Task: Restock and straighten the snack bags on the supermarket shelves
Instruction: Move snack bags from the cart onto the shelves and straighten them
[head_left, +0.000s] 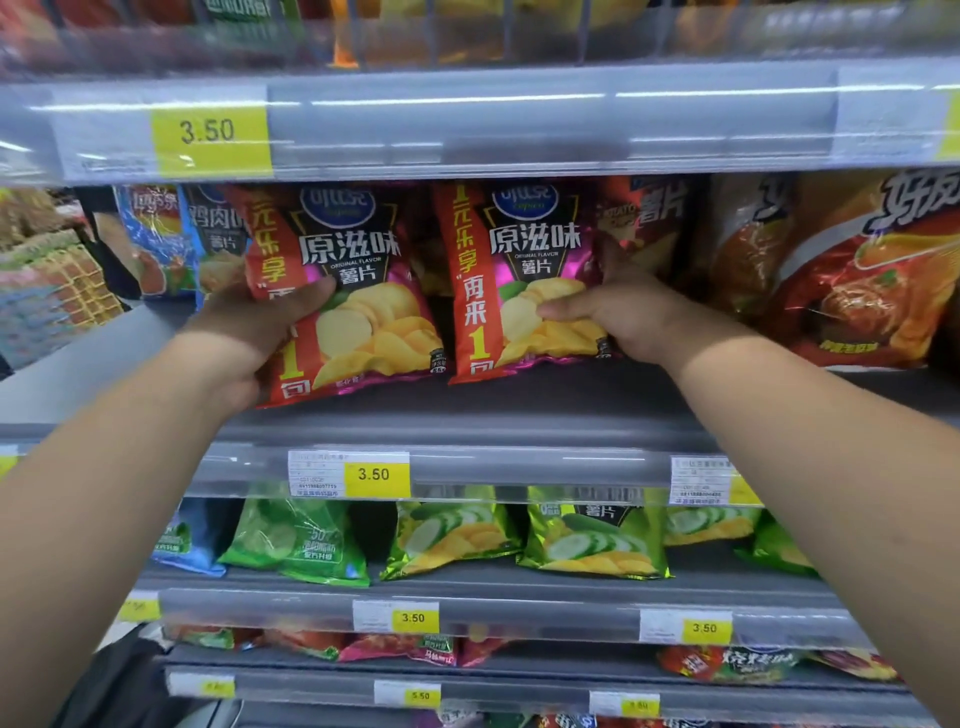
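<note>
Two magenta original-flavour chip bags with red side banners stand side by side on the grey middle shelf (519, 405). My left hand (249, 332) grips the left edge of the left bag (363, 291), thumb laid across its front. My right hand (623, 312) holds the right edge of the right bag (530, 275), thumb on its front and fingers behind it. Both bags stand roughly upright, the left one tilted a little.
Blue chip bags (208, 239) stand left of the pair, a dark red bag (644, 218) behind my right hand, and large red-orange bags (852, 270) on the right. Green cucumber chip bags (592, 540) fill the shelf below. Yellow 3.50 price tags (374, 474) line the shelf rails.
</note>
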